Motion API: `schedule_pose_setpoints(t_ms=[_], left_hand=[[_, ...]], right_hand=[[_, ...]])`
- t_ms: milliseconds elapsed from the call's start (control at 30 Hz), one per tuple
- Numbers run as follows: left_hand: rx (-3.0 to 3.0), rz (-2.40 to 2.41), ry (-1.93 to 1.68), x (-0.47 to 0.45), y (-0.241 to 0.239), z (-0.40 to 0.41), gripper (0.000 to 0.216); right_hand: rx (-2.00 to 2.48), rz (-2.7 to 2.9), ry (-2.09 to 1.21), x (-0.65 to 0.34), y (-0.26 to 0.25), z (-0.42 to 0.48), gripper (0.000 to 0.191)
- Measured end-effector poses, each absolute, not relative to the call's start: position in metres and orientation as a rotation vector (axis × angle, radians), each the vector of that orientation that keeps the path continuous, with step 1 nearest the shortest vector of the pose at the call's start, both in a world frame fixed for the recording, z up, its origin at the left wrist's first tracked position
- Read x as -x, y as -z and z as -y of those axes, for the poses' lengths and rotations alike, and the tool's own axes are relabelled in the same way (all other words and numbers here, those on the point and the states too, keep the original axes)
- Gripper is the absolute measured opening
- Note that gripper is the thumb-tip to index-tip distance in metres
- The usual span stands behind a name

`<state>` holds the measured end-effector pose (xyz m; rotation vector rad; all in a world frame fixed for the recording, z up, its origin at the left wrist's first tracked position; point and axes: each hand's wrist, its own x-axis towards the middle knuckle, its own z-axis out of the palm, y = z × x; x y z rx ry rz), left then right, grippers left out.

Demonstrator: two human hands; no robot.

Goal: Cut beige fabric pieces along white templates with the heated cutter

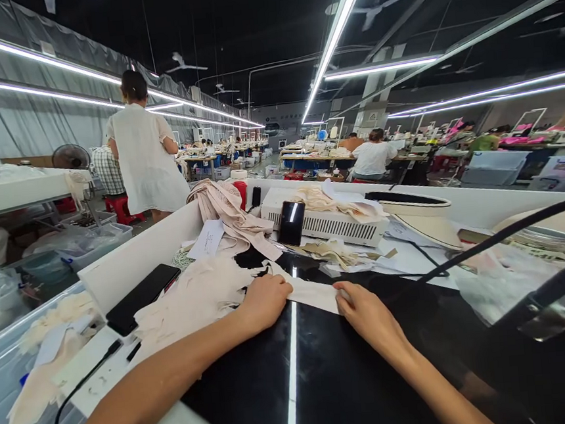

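Observation:
A cream fabric strip (314, 295) lies across the glossy black work surface (346, 371), between my two hands. My left hand (266, 300) is closed over the strip's left part, its fingertips pressed on the cloth. At the other end, my right hand (369, 313) pinches the strip's edge between thumb and fingers. Just left of my left hand spreads a pile of cream fabric pieces (191, 299) with ragged edges. Beyond the strip, an upright phone (291, 223) leans against a white vented box (333, 224).
A black tablet-like device (144, 296) lies at the left by the white side panel (141, 244). Draped pinkish cloth (230, 213) is behind the pile. A black cable (502, 232) arches in from the right, above a clear plastic bag (497, 285). A person in white (146, 151) stands beyond the panel.

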<state>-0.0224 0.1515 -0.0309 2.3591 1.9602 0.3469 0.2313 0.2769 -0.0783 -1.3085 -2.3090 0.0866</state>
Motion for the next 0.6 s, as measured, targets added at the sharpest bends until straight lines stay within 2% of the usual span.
schedule_pose_setpoints(t_ms=[267,467,600], left_hand=[[-2.433,-1.853,-0.403,0.051,0.034,-0.160,0.033],[-2.439,-1.867,-0.525,0.056,0.027,-0.143,0.033],[-2.345,-2.014,-0.621,0.091,0.014,-0.111,0.035]], right_hand=[[1.292,2.463,0.079,-0.233,0.069,-0.244,0.040],[1.112,2.476,0.292,-0.227,0.083,-0.233,0.044],[0.879,2.470,0.433,-0.219,0.099,-0.236,0.043]])
